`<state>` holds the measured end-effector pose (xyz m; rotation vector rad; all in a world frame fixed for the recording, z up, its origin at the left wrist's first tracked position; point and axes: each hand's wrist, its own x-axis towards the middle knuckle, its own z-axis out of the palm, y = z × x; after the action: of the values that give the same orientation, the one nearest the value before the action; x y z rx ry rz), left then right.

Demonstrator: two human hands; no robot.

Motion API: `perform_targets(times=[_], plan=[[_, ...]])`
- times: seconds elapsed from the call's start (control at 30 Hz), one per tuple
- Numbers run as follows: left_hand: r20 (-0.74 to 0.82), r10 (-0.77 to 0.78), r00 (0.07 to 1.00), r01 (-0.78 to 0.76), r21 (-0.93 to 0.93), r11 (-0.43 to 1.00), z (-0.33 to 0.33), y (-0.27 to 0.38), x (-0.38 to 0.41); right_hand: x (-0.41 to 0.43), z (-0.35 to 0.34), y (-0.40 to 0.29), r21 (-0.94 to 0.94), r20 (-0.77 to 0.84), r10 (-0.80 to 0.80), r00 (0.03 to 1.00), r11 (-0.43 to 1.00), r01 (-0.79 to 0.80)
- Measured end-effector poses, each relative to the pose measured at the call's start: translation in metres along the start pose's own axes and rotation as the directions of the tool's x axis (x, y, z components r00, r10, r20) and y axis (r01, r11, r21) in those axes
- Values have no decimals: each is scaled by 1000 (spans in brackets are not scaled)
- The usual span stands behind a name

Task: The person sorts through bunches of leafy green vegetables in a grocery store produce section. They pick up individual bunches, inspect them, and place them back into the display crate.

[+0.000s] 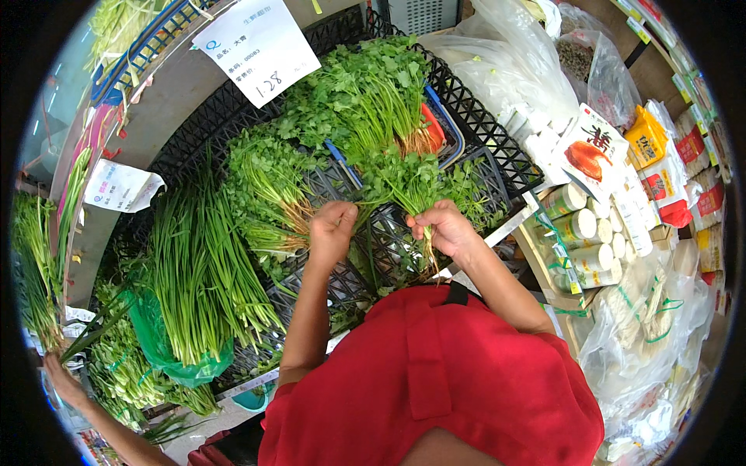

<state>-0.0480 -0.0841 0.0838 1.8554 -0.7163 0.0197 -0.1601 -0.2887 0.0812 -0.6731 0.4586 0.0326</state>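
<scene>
My right hand [440, 230] grips a small bunch of leafy coriander-like greens [411, 183] by the lower stems, its pale roots hanging below the fingers. To its left, my left hand [335, 230] pinches a thin green stem between thumb and finger, beside the bunch. Both hands are above black plastic crates [393, 224]. Beyond them, a larger heap of rooted greens [355, 93] lies partly over a blue-rimmed basket [457, 125] and a red-orange container [432, 128]. More rooted bunches [268, 186] lie left of my left hand.
Garlic chives [204, 262] lie over a green plastic bag [175, 361] at left. Another person's hand [64, 381] touches greens at the far left edge. A paper price sign [256, 49] overhangs the crates. Packaged goods [583, 227] and clear plastic bags [507, 58] stand right.
</scene>
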Motion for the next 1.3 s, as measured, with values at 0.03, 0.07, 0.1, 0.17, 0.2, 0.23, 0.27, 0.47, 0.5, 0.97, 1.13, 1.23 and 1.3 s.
perform_targets(times=[0.03,0.07,0.1,0.17,0.2,0.23,0.27,0.47,0.5,0.97,1.13,1.23,1.3], plan=[[1,-142,990,138,-223,965,-2,4,3,1,-1,1,-31,-1,5,1000,999,-5],[34,-275,961,263,-432,862,-4,9,6,1,-2,1,-36,-2,-1,1000,999,0],[56,-308,950,283,-573,769,-10,17,13,1,-3,1,-41,-1,-7,1000,999,7],[51,-339,939,271,-717,642,-16,11,20,1,-5,0,-47,0,-11,1000,999,11],[28,-380,924,287,-708,645,-18,8,20,0,-5,-1,-48,1,-10,1000,999,10],[5,-421,907,304,-699,647,-18,6,21,0,-5,-2,-49,2,-10,1000,999,10],[-18,-459,888,321,-691,648,-19,4,22,0,-6,-1,-70,-30,-36,999,997,34],[-112,-572,813,259,-810,526,-31,-16,21,-6,-13,-14,-122,-35,-63,997,991,58],[-122,-598,792,246,-833,496,-35,-18,21,-7,-16,-17,-122,-45,-69,997,991,63],[-172,-412,895,225,-624,748,7,32,-6,-5,-8,-8,135,-4,18,1000,991,-17],[-49,18,999,-29,-234,972,50,46,-32,-4,16,-7,190,-46,56,997,981,-46],[-21,90,996,-92,-143,985,58,54,-39,2,9,-1,208,0,41,999,977,-40],[4,174,985,-174,-20,985,58,58,-40,1,8,0,221,5,1,1000,975,-2]])
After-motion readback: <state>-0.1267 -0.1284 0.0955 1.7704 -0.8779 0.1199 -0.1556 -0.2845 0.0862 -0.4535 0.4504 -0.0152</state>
